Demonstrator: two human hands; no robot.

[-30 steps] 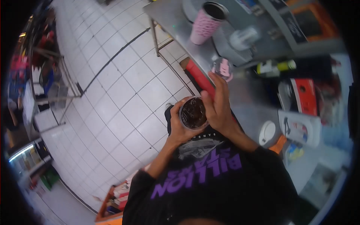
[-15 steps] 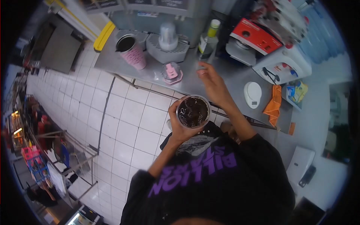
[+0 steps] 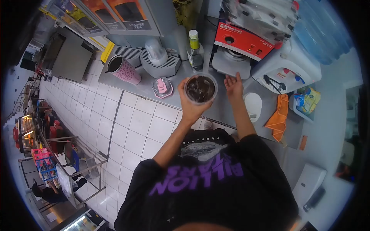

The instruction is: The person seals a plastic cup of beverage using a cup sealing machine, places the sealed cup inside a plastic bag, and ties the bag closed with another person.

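One clear, round plastic cup [image 3: 215, 85] in left hand [image 3: 190, 108], open mouth up

Cup sat in the left hand, fingers closed around its side, just in front of the grey steel counter's [image 3: 219, 109] front edge or over it; exact height could not be told. Dark brown drink [image 3: 199, 90] filled it. Rim faced the camera, base pointed away and down; long axis ran nearly along the line of sight, so cup looked close to upright, any slight tilt unclear.

Right hand [image 3: 233, 86] was empty, palm up, fingers loosely opened and pointing at the red-fronted machine [image 3: 239, 41] with the silver tray [image 3: 231, 64]; fingertips near the tray, contact unclear. White oval scale [image 3: 253, 104] lay beside the right wrist. Pink spotted tumbler [image 3: 125, 71] and clear-and-pink lid [image 3: 162, 87] stood to the cup's left.
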